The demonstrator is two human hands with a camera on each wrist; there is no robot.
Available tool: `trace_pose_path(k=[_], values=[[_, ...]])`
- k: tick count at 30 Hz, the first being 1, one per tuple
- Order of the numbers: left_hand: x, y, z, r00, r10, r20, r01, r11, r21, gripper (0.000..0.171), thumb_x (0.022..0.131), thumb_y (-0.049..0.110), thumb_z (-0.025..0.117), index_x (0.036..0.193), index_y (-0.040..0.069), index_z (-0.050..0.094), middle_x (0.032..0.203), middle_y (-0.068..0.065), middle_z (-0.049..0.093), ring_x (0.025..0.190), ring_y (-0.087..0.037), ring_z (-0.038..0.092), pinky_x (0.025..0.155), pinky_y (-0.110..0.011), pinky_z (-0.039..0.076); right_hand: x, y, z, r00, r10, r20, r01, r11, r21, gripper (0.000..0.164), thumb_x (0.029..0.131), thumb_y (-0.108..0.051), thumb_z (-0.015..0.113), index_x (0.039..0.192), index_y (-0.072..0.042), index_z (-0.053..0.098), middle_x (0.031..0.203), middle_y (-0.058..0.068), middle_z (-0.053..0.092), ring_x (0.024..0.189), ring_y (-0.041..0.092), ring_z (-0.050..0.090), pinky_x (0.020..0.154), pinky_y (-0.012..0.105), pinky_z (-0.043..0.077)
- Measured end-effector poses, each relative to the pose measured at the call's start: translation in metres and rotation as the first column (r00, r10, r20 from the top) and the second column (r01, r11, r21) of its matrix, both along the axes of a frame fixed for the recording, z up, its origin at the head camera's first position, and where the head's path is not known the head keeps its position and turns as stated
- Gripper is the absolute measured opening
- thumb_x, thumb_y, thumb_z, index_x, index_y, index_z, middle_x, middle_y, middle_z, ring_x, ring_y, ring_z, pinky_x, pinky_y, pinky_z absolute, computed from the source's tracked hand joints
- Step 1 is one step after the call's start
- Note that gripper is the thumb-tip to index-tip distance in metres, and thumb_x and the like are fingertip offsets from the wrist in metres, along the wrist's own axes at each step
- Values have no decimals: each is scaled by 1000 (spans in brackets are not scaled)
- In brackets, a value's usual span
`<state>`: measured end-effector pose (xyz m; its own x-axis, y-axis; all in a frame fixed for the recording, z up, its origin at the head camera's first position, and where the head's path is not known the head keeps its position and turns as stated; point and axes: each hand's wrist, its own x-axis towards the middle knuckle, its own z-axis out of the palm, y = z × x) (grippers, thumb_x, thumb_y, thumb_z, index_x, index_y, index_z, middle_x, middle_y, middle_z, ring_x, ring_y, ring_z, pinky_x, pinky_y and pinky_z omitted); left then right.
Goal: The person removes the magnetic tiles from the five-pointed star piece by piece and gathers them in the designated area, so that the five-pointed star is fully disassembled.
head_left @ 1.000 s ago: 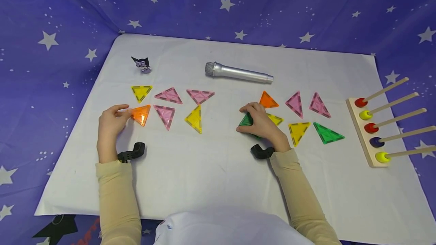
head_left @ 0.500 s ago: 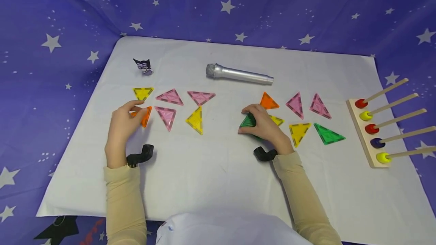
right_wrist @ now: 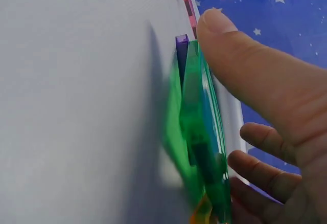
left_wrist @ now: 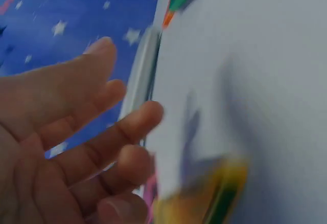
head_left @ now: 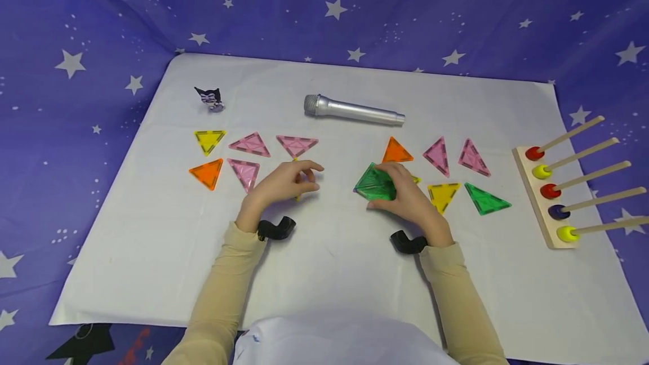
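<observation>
My left hand (head_left: 278,189) hovers over a yellow triangular magnetic tile (left_wrist: 222,191), which it mostly hides in the head view. Its fingers are loosely bent, with nothing between them. Beside my right hand (head_left: 414,201) lies a small stack of magnetic tiles (head_left: 374,182), green on top, with a purple edge (right_wrist: 182,39) showing below. The thumb and fingers stand spread around the stack in the right wrist view; contact is hard to tell. Left of my left hand lie an orange triangle (head_left: 208,174) and a pink triangle (head_left: 244,172).
More triangles lie in rows: yellow (head_left: 209,141) at left, orange (head_left: 398,151), pink (head_left: 438,156) and green (head_left: 485,199) at right. Behind them are a silver microphone (head_left: 357,110) and a small black figurine (head_left: 210,99). A wooden peg board (head_left: 545,201) with beads stands at the right edge.
My left hand has let go of the orange triangle, now flat on the table, and moved right over the yellow one. The right hand has shifted slightly right and nearer me, uncovering more green.
</observation>
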<state>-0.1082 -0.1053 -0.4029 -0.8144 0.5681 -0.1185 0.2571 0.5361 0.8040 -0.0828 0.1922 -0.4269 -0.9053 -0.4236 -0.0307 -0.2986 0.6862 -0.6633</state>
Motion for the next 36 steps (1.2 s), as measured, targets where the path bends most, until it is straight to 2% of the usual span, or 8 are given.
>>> trace_pose_path(k=[4, 7, 10, 14, 17, 21, 27, 36], values=[[-9, 27, -5, 997, -79, 3, 79, 997, 13, 43, 86, 19, 64, 124, 5, 52, 92, -4, 58, 64, -13, 50, 58, -27, 41, 9, 5, 0, 996, -82, -47, 83, 996, 32, 86, 65, -40, 80, 133, -7, 38, 134, 16, 33, 120, 35, 27, 95, 52, 28], [-17, 45, -10, 991, -131, 10, 131, 991, 0, 48, 85, 19, 65, 127, 5, 49, 88, -2, 59, 66, -13, 49, 62, -25, 40, 14, 8, 1, 986, -137, -91, 142, 988, 51, 87, 64, -41, 80, 133, -5, 40, 128, 18, 35, 115, 36, 29, 93, 51, 28], [-25, 60, -14, 983, -180, 25, 181, 983, -13, 54, 83, 18, 66, 131, 6, 44, 84, -1, 59, 67, -13, 49, 65, -25, 40, 17, 8, 4, 981, -167, -102, 176, 981, 78, 88, 64, -43, 80, 132, -2, 40, 116, 19, 42, 103, 33, 37, 88, 48, 31], [-35, 78, -17, 972, -228, 52, 230, 972, -36, 60, 83, 18, 67, 135, 6, 40, 79, -1, 59, 67, -13, 50, 66, -24, 40, 21, 7, 6, 982, -182, -47, 186, 977, 104, 87, 65, -42, 79, 131, 1, 40, 94, 14, 49, 80, 26, 43, 70, 39, 38], [-41, 87, -17, 968, -238, 74, 243, 968, -61, 63, 82, 20, 69, 136, 8, 39, 73, -2, 57, 62, -12, 48, 62, -23, 38, 22, 5, 7, 984, -175, -18, 176, 978, 112, 88, 67, -42, 78, 132, 3, 39, 83, 10, 50, 68, 20, 42, 60, 33, 36], [-45, 94, -17, 967, -240, 80, 248, 963, -107, 65, 79, 21, 71, 136, 11, 41, 65, -2, 51, 56, -11, 42, 56, -22, 34, 23, 1, 7, 985, -173, 9, 171, 977, 128, 89, 68, -43, 77, 133, 5, 39, 75, 6, 50, 60, 17, 41, 55, 30, 34], [-46, 97, -18, 964, -252, 88, 263, 954, -146, 66, 77, 21, 74, 135, 11, 43, 63, -1, 47, 56, -11, 41, 55, -22, 33, 25, -2, 8, 974, -210, 81, 196, 967, 160, 87, 70, -41, 75, 137, -2, 36, 63, 2, 50, 51, 15, 42, 49, 29, 34], [-41, 92, -14, 969, -221, 113, 234, 965, -122, 54, 70, 18, 80, 109, 5, 46, 73, -4, 48, 63, -13, 41, 60, -23, 33, 25, -4, 6, 963, -217, 160, 206, 975, 85, 78, 74, -31, 75, 136, -8, 34, 68, 3, 54, 54, 16, 45, 50, 30, 39]])
